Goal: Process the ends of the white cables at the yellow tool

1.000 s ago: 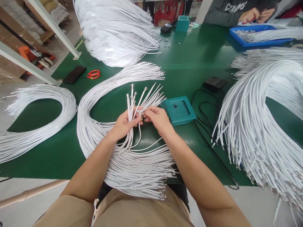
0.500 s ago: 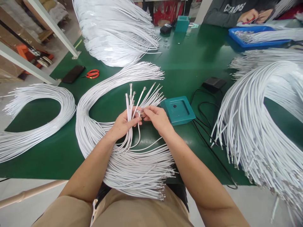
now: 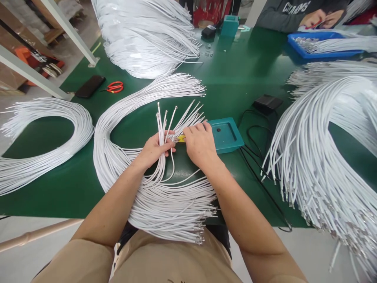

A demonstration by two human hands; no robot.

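Note:
Several white cables (image 3: 161, 157) stand up between the thumb and fingers of my left hand (image 3: 154, 149), their metal-tipped ends pointing away from me. My right hand (image 3: 200, 142) is closed on a small yellow tool (image 3: 181, 138), whose metal end meets a cable at my left fingertips. Just right of that hand sits a teal tray (image 3: 226, 135). A large curved bundle of white cables (image 3: 103, 145) lies to the left and beneath my hands, with its lower ends (image 3: 188, 212) near my lap.
Scissors with red handles (image 3: 114, 87) and a dark phone (image 3: 90, 86) lie at the upper left. Cable bundles lie left (image 3: 70, 145), behind (image 3: 147, 35) and right (image 3: 312, 137). A black box (image 3: 268, 103) has cords nearby. Another person's hands (image 3: 324, 19) are beyond a blue tray (image 3: 312, 37).
The yellow tool now shows in my right hand, which has turned palm-down and moved slightly right. My left hand still holds the cables. The whole view has shifted slightly.

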